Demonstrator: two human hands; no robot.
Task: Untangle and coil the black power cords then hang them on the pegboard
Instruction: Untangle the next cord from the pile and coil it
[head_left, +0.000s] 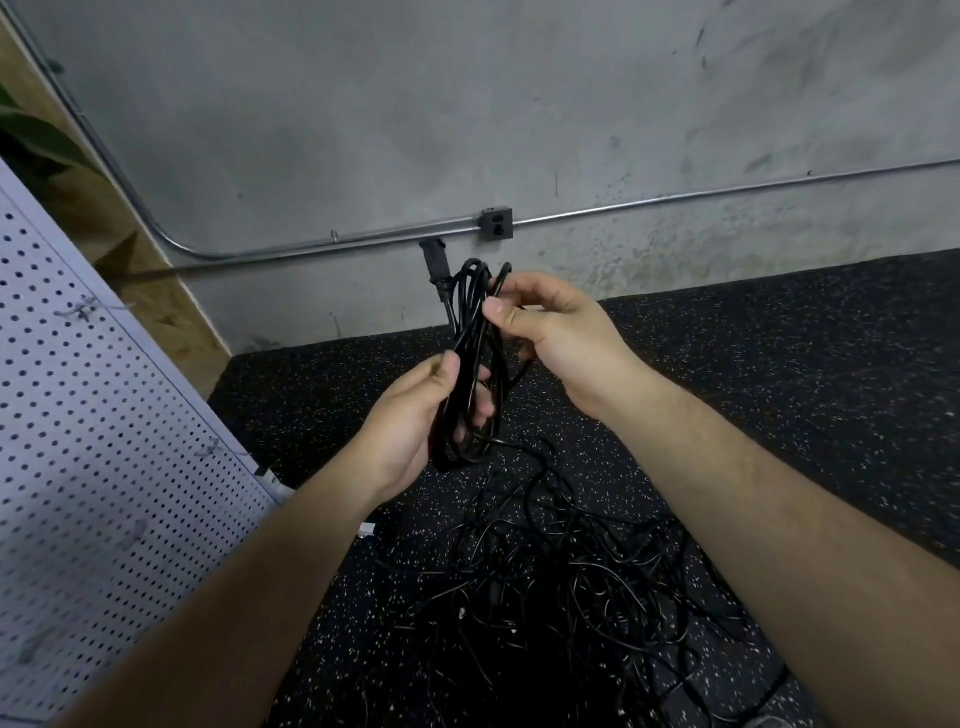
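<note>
**Item: coiled cord, in hand.**

- Left hand (410, 415): thumb laid across the front of the coiled cord (470, 364), the other fingers curled round behind it. It grips the lower half of the bundle.
- Right hand (550, 332): thumb and forefinger pinch the strands near the top of the coil. The remaining fingers are loosely curled behind.
- Coil: held upright between the two hands, above the floor. It is a long, narrow oval of several loops of thin, round, smooth black cable with a slight sheen.
- Plug (434, 260): black, blocky and moulded. It stands above the coil's upper left, clear of both hands. Any marking on it is too blurred to read.
- One strand trails from the coil's lower end down to the cords below.

**Item: tangled cords (561, 571).** A loose black heap of crossing loops on the floor, beneath and in front of the hands.

**Surroundings.**
- Floor (779, 364): black rubber matting flecked with white.
- Pegboard (104, 415): a white perforated sheet at left, leaning across the view. It carries small wire hooks (78, 310).
- Wall (467, 104): grey, mottled concrete.
- Conduit (675, 200): a metal tube running along the wall into a grey outlet box (496, 223).
- Plywood panel (156, 291): behind the pegboard.
</note>
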